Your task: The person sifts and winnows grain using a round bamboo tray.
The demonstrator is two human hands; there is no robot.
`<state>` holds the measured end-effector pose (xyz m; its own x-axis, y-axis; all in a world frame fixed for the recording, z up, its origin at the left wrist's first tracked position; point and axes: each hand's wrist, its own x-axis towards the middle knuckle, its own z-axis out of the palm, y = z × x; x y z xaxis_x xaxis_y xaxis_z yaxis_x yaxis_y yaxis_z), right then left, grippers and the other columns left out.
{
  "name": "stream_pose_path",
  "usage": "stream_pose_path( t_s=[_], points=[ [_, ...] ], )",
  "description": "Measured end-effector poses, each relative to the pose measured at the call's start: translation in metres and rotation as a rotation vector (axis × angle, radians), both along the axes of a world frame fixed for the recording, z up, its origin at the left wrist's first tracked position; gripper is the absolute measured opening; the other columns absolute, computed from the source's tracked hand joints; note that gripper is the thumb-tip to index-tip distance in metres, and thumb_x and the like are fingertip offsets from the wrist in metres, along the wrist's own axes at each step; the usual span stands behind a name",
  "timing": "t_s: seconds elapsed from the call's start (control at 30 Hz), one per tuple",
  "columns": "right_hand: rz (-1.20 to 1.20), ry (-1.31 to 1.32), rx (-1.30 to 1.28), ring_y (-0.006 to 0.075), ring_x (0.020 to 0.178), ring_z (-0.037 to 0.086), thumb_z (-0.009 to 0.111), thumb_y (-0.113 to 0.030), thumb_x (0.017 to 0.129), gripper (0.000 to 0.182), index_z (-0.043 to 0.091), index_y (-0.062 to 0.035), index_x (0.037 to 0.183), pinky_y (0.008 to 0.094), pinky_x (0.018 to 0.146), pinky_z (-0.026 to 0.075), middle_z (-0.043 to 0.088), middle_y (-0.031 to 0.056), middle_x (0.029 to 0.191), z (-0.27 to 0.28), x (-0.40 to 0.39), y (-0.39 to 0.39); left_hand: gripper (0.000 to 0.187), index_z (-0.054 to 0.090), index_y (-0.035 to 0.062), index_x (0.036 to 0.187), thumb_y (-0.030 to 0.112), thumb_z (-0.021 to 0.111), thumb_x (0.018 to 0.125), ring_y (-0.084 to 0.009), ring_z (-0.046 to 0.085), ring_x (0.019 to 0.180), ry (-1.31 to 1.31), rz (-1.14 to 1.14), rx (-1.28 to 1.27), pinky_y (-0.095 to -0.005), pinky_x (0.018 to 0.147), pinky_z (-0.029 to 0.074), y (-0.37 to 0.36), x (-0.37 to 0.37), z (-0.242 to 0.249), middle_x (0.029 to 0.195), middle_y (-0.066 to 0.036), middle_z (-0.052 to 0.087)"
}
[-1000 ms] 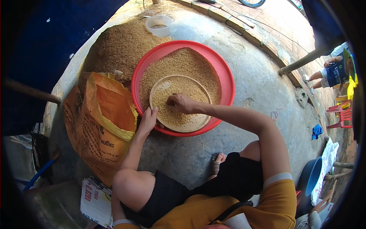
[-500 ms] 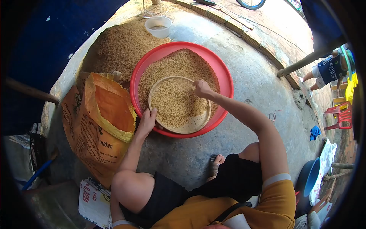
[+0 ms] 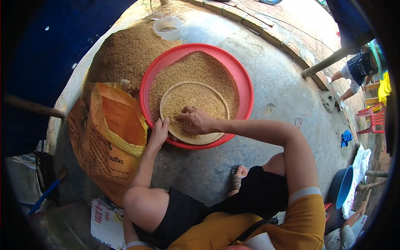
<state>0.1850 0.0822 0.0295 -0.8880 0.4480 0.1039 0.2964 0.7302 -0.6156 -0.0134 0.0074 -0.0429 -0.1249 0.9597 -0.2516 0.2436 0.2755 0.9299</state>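
A round shallow sieve (image 3: 223,103) with a pale rim rests in a large red basin (image 3: 246,79), its bottom covered with straw-coloured grain (image 3: 196,92). My left hand (image 3: 158,132) is closed on the sieve's left rim, thumb uppermost. Inside the sieve, my right hand (image 3: 196,121) lies palm down on the grain, its bent fingers apart and the fingertips partly buried. More grain fills the basin behind the sieve. Just left of the basin, an open orange sack (image 3: 112,156) stands with its mouth spread wide.
A heap of grain or husks (image 3: 125,52) lies behind the sack, with a translucent bowl (image 3: 168,28) beside it. At right are a wooden pole (image 3: 333,60), a person (image 3: 359,68), a red chair (image 3: 375,118) and a blue basin (image 3: 341,187). A printed white bag (image 3: 104,225) lies at lower left.
My right hand has moved from the sieve's upper right down and left into the grain near the middle. My left hand keeps its hold on the rim.
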Motion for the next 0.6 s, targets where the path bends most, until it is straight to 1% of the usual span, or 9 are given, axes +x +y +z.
stream_pose_path(
  t_s=[0.03,0.1,0.23,0.3,0.33,0.4,0.43,0.5,0.6],
  points=[
    [0.002,-0.003,0.000,0.0337,0.094,0.046,0.054,-0.018,0.067,0.040,0.050,-0.0075,0.106,0.0405,0.080,0.039,0.047,0.0170,0.096,-0.003,0.004,-0.004,0.030,0.041,-0.0016,0.105,0.024,0.033,0.091,-0.0182,0.057,0.064,-0.003,0.002,0.000,-0.0299,0.045,0.050,-0.001,0.001,0.001,0.083,-0.011,0.054],
    [0.031,-0.117,-0.056,0.0321,0.091,0.048,0.054,-0.014,0.064,0.036,0.052,-0.0057,0.099,0.0405,0.078,0.040,0.047,0.0172,0.096,-0.009,0.017,-0.008,0.034,0.046,-0.0061,0.094,0.026,0.037,0.089,-0.0178,0.054,0.061,-0.078,0.075,0.014,-0.0307,0.049,0.048,-0.003,0.007,0.010,0.078,-0.013,0.053],
    [0.023,-0.178,-0.148,0.0309,0.082,0.053,0.053,-0.010,0.061,0.031,0.054,-0.0033,0.091,0.0399,0.072,0.042,0.052,0.0169,0.089,-0.023,0.051,0.018,0.033,0.047,-0.0058,0.094,0.025,0.037,0.089,-0.0173,0.054,0.061,-0.142,0.099,-0.050,-0.0303,0.050,0.047,-0.004,0.013,0.026,0.078,-0.012,0.054],
    [-0.102,-0.155,-0.118,0.0306,0.075,0.056,0.053,-0.008,0.063,0.026,0.055,-0.0021,0.088,0.0377,0.069,0.045,0.057,0.0146,0.079,-0.028,0.061,0.037,0.031,0.041,-0.0024,0.106,0.022,0.032,0.091,-0.0177,0.058,0.061,-0.128,0.025,-0.059,-0.0285,0.044,0.050,-0.003,0.010,0.023,0.083,-0.011,0.054],
    [-0.106,-0.153,-0.118,0.0306,0.075,0.056,0.053,-0.008,0.063,0.026,0.055,-0.0021,0.088,0.0377,0.069,0.045,0.057,0.0146,0.079,-0.027,0.064,0.046,0.031,0.041,-0.0024,0.106,0.022,0.032,0.091,-0.0177,0.058,0.061,-0.127,0.020,-0.059,-0.0285,0.044,0.050,-0.003,0.009,0.022,0.083,-0.011,0.054],
    [-0.423,-0.137,-0.494,0.0304,0.074,0.057,0.053,-0.010,0.066,0.022,0.057,-0.0019,0.087,0.0361,0.069,0.046,0.057,0.0132,0.069,-0.016,0.066,0.058,0.031,0.041,-0.0023,0.107,0.022,0.031,0.091,-0.0175,0.058,0.061,-0.140,0.020,-0.020,-0.0283,0.044,0.050,-0.002,0.008,0.015,0.084,-0.011,0.055],
    [-0.425,-0.134,-0.495,0.0304,0.074,0.057,0.053,-0.010,0.066,0.022,0.057,-0.0019,0.087,0.0361,0.069,0.046,0.057,0.0132,0.069,-0.020,0.068,0.063,0.031,0.041,-0.0023,0.107,0.022,0.031,0.091,-0.0175,0.058,0.061,-0.137,0.017,-0.020,-0.0283,0.044,0.050,-0.002,0.005,0.006,0.084,-0.011,0.055],
    [-0.316,-0.074,-0.160,0.0289,0.081,0.057,0.055,-0.013,0.068,0.026,0.056,-0.0031,0.091,0.0368,0.074,0.046,0.057,0.0155,0.079,-0.030,0.072,0.069,0.031,0.040,-0.0021,0.108,0.022,0.031,0.091,-0.0174,0.057,0.061,-0.035,-0.001,0.064,-0.0282,0.044,0.050,0.000,0.000,-0.009,0.084,-0.011,0.055],
    [-0.364,-0.188,-0.068,0.0293,0.087,0.055,0.060,-0.017,0.066,0.034,0.054,-0.0039,0.097,0.0388,0.078,0.044,0.055,0.0173,0.090,-0.039,0.074,0.062,0.031,0.041,-0.0021,0.108,0.022,0.031,0.091,-0.0175,0.057,0.062,-0.199,0.037,-0.067,-0.0284,0.044,0.050,-0.005,0.017,0.040,0.084,-0.011,0.055]
  ],
)
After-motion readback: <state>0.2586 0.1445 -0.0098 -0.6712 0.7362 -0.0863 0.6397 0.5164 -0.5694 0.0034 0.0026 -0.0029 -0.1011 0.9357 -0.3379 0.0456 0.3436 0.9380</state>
